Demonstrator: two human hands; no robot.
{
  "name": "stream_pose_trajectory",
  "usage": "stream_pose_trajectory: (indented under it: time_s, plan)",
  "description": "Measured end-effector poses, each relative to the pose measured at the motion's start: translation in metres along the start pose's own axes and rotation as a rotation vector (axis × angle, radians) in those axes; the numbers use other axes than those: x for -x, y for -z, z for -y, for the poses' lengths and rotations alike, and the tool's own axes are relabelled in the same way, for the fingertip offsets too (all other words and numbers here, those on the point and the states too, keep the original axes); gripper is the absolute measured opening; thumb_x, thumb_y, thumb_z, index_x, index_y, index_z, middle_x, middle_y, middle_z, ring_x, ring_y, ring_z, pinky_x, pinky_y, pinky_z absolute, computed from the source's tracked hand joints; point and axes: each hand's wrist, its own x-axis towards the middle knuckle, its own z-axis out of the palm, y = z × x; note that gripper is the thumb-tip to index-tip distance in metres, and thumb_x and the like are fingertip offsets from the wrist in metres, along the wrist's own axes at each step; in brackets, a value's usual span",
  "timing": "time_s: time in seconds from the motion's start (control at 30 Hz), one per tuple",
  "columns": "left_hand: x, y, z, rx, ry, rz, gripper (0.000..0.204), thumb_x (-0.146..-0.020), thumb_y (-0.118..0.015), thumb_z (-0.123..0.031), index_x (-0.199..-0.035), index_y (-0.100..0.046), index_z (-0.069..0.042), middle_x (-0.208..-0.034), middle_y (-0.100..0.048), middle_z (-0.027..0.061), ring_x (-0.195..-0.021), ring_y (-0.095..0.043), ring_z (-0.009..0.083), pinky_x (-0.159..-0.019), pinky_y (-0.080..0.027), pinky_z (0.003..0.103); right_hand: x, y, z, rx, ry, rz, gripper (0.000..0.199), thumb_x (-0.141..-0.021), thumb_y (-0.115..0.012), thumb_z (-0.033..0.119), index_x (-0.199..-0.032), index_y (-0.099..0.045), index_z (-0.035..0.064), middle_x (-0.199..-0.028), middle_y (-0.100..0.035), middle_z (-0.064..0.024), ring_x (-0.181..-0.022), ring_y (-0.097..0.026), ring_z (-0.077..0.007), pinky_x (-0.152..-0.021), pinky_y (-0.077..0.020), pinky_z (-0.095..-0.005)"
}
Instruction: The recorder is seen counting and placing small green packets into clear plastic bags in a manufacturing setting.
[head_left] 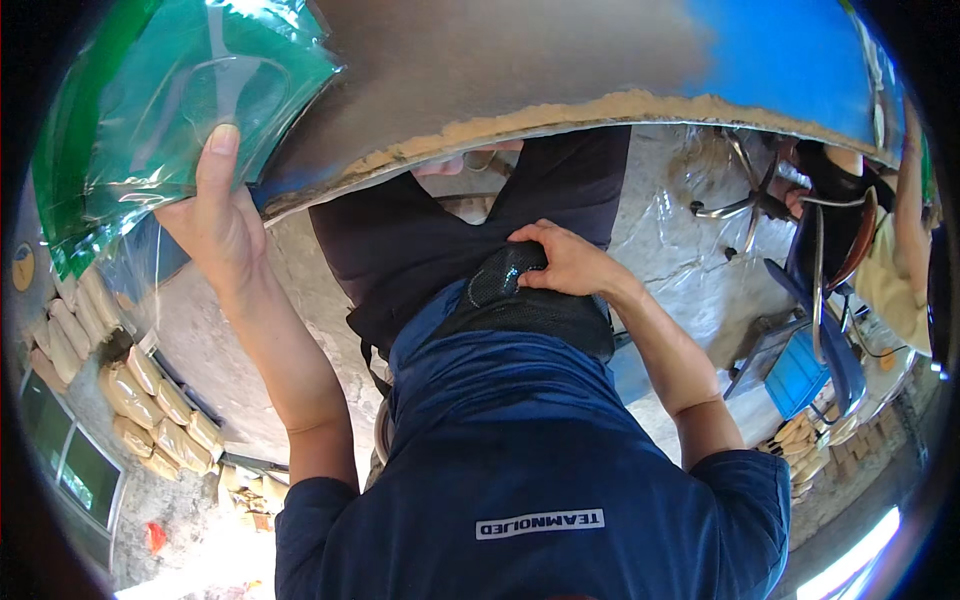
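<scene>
A: Left hand (222, 225) status?

B: Thumb pressed flat on a green clear plastic bag (170, 110), other fingers hidden behind it. Pinched grip. Bag lies at the upper left on the table (520, 60), overhanging its worn edge.

A: Right hand (568, 262)?

B: Fingers curled around a black mesh pouch (500, 275), held against the lap just below the table edge, at the hem of the blue shirt (520, 440).

A: Hands apart?

B: Well apart, table edge between them.

A: Surroundings?

B: Tan sacks (150, 400) stacked lower left on the concrete floor (680, 250). Metal chair frame (750, 200) and blue crate (797, 375) to the right.
</scene>
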Motion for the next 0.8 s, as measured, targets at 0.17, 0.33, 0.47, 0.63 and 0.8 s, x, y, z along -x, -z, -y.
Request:
stream_pose_trajectory:
  time_s: [0.17,0.33,0.47,0.63,0.8]
  plan:
    - [0.001,-0.002,-0.005,0.064,-0.008,0.001,0.063,-0.08,-0.073,0.007,-0.137,-0.046,0.0,-0.128,-0.057,0.0136,-0.113,-0.059,0.0228,-0.102,-0.048,0.038,0.002,-0.003,-0.001,-0.008,0.044,-0.016,0.062,-0.074,-0.079,0.024,-0.128,-0.058,0.0018,-0.119,-0.057,-0.0223,-0.116,-0.056,-0.0382,-0.101,-0.0447,-0.04]
    - [-0.005,-0.003,-0.002,0.095,-0.01,0.021,0.063,-0.079,-0.074,0.007,-0.136,-0.048,0.0,-0.128,-0.057,0.0134,-0.114,-0.058,0.0229,-0.103,-0.047,0.039,-0.001,-0.002,-0.002,-0.028,0.086,-0.091,0.062,-0.077,-0.077,0.026,-0.13,-0.057,0.0007,-0.127,-0.057,-0.0254,-0.12,-0.055,-0.0391,-0.103,-0.0443,-0.0405]
    - [-0.011,0.0,-0.004,0.129,-0.028,0.029,0.064,-0.077,-0.076,0.009,-0.135,-0.049,0.001,-0.129,-0.057,0.0122,-0.115,-0.058,0.0224,-0.103,-0.045,0.037,0.012,0.012,0.051,0.107,0.168,-0.306,0.062,-0.081,-0.077,0.031,-0.131,-0.056,0.0005,-0.128,-0.059,-0.0243,-0.12,-0.057,-0.0362,-0.102,-0.0459,-0.0399]
    - [-0.013,-0.007,-0.008,-0.002,-0.06,0.089,0.07,-0.074,-0.077,0.006,-0.137,-0.047,0.001,-0.131,-0.056,0.0106,-0.117,-0.056,0.0224,-0.105,-0.042,0.037,0.036,0.061,0.177,-0.417,0.744,-0.376,0.088,-0.071,-0.089,0.027,-0.143,-0.045,0.0037,-0.131,-0.06,-0.0176,-0.125,-0.055,-0.0263,-0.103,-0.0453,-0.0414]
    - [-0.007,-0.014,-0.012,0.224,-0.058,0.227,0.072,-0.076,-0.077,0.003,-0.14,-0.044,-0.001,-0.133,-0.057,0.0102,-0.12,-0.057,0.0236,-0.105,-0.044,0.039,-0.035,0.115,0.242,-0.038,0.969,-0.622,0.135,-0.06,-0.096,0.037,-0.155,-0.008,-0.0032,-0.15,-0.035,-0.0302,-0.143,-0.033,-0.0368,-0.118,-0.0282,-0.0449]
